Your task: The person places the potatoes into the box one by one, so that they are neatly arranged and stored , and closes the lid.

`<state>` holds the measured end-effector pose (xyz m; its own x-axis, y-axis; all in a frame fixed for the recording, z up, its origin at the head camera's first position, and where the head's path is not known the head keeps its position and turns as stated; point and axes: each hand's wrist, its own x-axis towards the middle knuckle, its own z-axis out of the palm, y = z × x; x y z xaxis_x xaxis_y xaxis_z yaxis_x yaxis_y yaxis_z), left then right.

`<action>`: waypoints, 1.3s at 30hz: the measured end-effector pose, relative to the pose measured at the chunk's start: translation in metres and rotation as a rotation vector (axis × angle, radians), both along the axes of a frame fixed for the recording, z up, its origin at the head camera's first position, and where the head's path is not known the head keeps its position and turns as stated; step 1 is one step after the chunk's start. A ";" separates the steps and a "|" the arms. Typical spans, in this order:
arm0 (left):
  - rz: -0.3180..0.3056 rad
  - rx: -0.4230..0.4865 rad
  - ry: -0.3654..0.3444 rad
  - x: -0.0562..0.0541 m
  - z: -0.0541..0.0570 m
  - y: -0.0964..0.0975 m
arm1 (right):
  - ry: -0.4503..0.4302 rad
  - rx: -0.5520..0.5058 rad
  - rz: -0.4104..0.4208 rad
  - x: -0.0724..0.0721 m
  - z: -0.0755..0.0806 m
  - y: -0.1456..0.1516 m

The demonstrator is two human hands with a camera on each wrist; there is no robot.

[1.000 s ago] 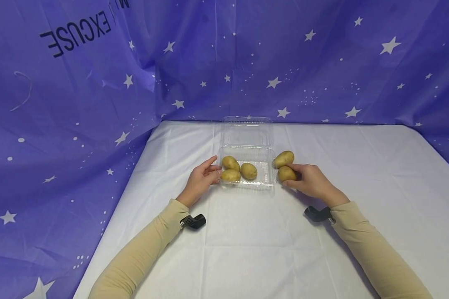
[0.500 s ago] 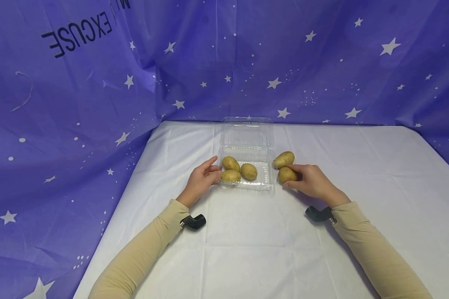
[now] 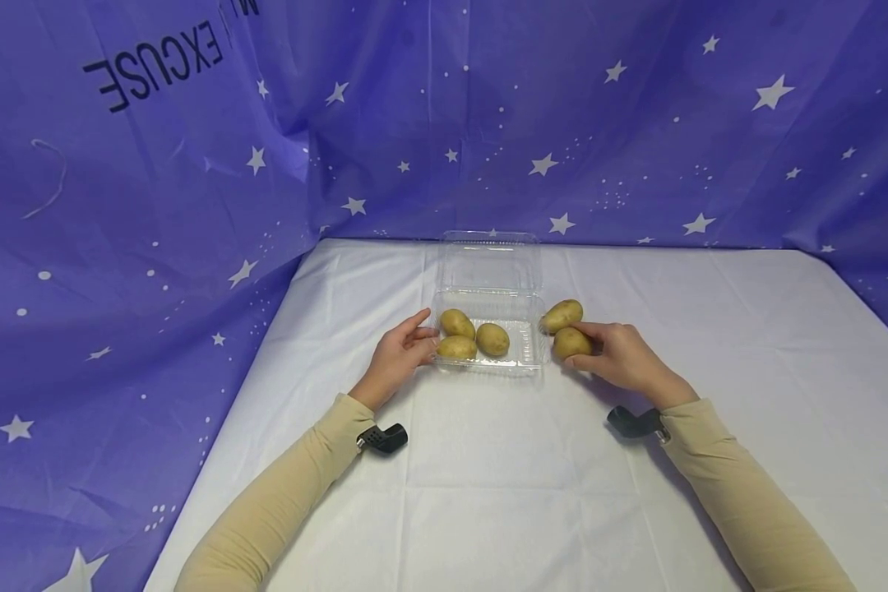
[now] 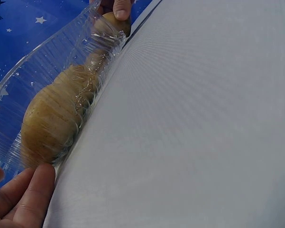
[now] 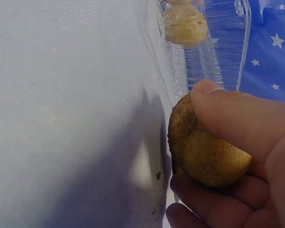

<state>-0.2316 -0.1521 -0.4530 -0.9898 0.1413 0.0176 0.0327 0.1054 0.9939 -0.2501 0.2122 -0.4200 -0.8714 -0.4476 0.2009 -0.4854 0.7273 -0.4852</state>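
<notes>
A clear plastic clamshell container point(image 3: 525, 345) stands with its lid point(image 3: 488, 263) raised at the back. Inside its left and middle part lie three potatoes point(image 3: 493, 339). At its left end, my left hand point(image 3: 397, 359) touches the wall with fairly straight fingers; in the left wrist view the fingertips point(image 4: 41, 183) rest against that end. Just outside the right wall, my right hand point(image 3: 622, 358) grips a potato point(image 5: 206, 147) between thumb and fingers. Behind that potato another potato point(image 3: 562, 316) sits beside the container. Dark patches mark the gripped potato's skin.
A white cloth point(image 3: 488, 493) covers the table. A purple sheet point(image 3: 599, 107) with white stars hangs behind and to the left. Small dark crumbs point(image 5: 158, 175) lie on the cloth near the right hand. Each wrist carries a black camera mount point(image 3: 634, 423).
My right hand has shifted slightly to the right with the potato it grips. The left hand, the container and the potatoes inside look unmoved.
</notes>
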 end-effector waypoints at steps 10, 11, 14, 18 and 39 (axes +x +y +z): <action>0.002 -0.014 0.008 -0.001 -0.001 0.000 | -0.013 -0.014 0.010 -0.001 0.000 0.002; 0.005 -0.019 0.010 -0.001 -0.001 0.000 | -0.011 -0.014 0.010 -0.001 0.000 0.002; 0.008 -0.027 0.011 -0.002 -0.001 0.001 | -0.009 -0.013 0.009 -0.001 0.001 0.002; 0.010 -0.031 0.008 -0.001 0.000 0.001 | -0.013 -0.010 0.004 0.000 0.002 0.002; 0.007 -0.033 0.012 -0.001 0.000 0.001 | -0.014 -0.078 -0.007 -0.001 0.007 0.002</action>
